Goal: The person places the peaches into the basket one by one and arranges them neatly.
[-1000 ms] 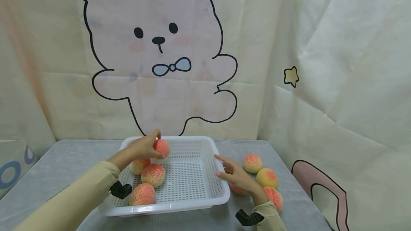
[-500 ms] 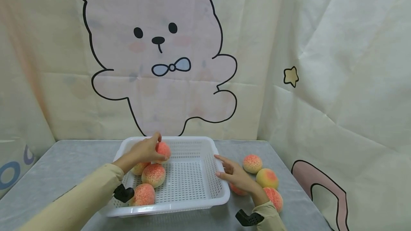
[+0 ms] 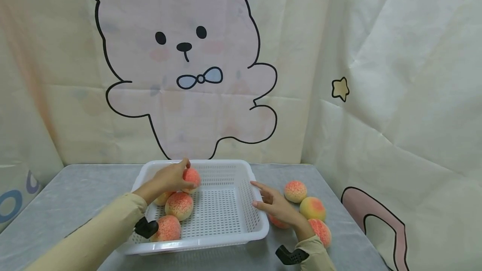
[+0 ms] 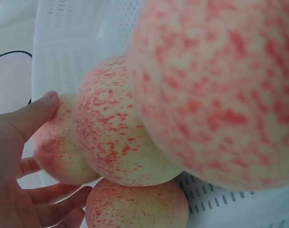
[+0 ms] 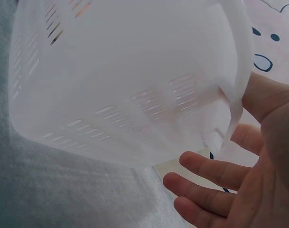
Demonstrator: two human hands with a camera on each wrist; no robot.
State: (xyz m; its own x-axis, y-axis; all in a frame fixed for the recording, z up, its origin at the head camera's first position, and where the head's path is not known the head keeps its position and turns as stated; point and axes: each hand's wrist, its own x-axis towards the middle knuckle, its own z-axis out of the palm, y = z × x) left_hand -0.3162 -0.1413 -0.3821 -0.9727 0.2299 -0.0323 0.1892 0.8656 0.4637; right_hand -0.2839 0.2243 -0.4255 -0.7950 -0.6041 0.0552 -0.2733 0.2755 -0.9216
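A white slotted plastic basket (image 3: 203, 244) stands on the table with several peaches in it, mostly along its left side. My left hand (image 3: 171, 177) reaches in and grips a peach (image 3: 193, 177) near the back, thumb and fingers around its sides. Close to that hand sit a speckled peach (image 3: 179, 206), another in front (image 3: 167, 228) and a partly covered one (image 3: 162, 198). In the left wrist view the gripped peach (image 4: 63, 147) lies between thumb and fingers. My right hand (image 3: 279, 207) holds the basket's right rim (image 5: 237, 90) with thumb and index finger, other fingers loosely bent.
Right of the basket lie more peaches on the grey tablecloth (image 3: 348, 246): one at the back (image 3: 296, 191), a yellower one (image 3: 313, 208), one near the right sleeve (image 3: 321, 232) and one half hidden by the right hand (image 3: 279, 222). A printed curtain (image 3: 233, 116) hangs behind the table.
My left hand has moved slightly right and down with the peach, lower into the basket. The right hand keeps its place at the rim.
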